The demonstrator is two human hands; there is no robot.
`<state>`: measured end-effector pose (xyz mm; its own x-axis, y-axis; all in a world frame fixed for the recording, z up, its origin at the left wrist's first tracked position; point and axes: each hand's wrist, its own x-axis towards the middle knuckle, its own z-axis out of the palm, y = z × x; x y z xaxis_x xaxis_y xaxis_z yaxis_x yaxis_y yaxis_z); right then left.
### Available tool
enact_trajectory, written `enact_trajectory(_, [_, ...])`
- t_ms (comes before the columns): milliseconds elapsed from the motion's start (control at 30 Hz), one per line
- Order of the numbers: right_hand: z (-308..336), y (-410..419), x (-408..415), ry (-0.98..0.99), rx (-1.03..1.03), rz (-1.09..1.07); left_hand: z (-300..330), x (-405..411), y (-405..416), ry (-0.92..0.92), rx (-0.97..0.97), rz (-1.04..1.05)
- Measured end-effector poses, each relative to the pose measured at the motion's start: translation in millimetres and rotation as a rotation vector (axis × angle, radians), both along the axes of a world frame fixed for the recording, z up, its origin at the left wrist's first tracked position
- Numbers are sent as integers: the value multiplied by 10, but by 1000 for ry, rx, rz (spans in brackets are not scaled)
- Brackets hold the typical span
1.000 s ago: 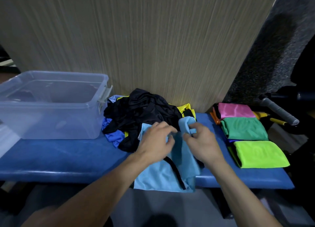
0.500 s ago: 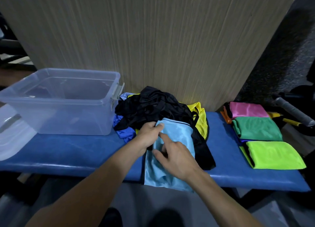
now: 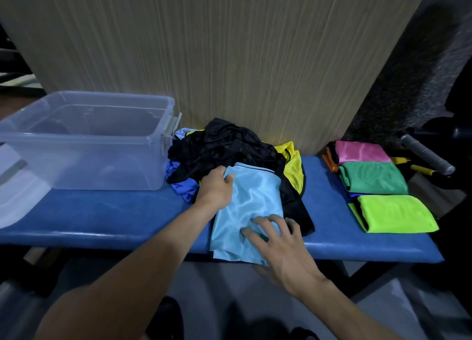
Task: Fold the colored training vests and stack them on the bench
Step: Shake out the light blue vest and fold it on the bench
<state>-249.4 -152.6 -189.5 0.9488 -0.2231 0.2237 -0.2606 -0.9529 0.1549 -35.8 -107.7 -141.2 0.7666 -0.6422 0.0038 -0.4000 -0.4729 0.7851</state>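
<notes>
A light blue vest [image 3: 251,199] lies folded lengthwise on the blue bench [image 3: 107,217], its near end hanging over the front edge. My left hand [image 3: 217,189] holds its upper left edge, thumb on top of the cloth. My right hand [image 3: 278,242] lies on its lower right part with fingers spread, thumb under the hanging end. Behind it sits a loose pile of black [image 3: 222,148], yellow [image 3: 293,168] and dark blue [image 3: 184,186] vests. Folded pink [image 3: 360,152], green [image 3: 373,178] and lime [image 3: 396,213] vests lie in a row at the bench's right end.
A clear plastic bin [image 3: 84,140] stands on the left of the bench, its lid [image 3: 18,196] beside it at the far left. A wood-grain panel [image 3: 229,58] rises directly behind the bench. Grey-handled and yellow gear [image 3: 426,158] lies beyond the right end.
The light blue vest went from bunched in both hands to laid flat and long. My right hand slid down toward the near end; my left hand stayed at the upper left edge.
</notes>
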Motion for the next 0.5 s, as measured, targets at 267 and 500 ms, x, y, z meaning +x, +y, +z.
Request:
enact_trajectory(267, [-76,0,-63,30,33,-12,32,37,294,74,25,-199])
enact_trajectory(500, [-98,-20,-109,7,82,-9,75,-91,477,253,11,-322])
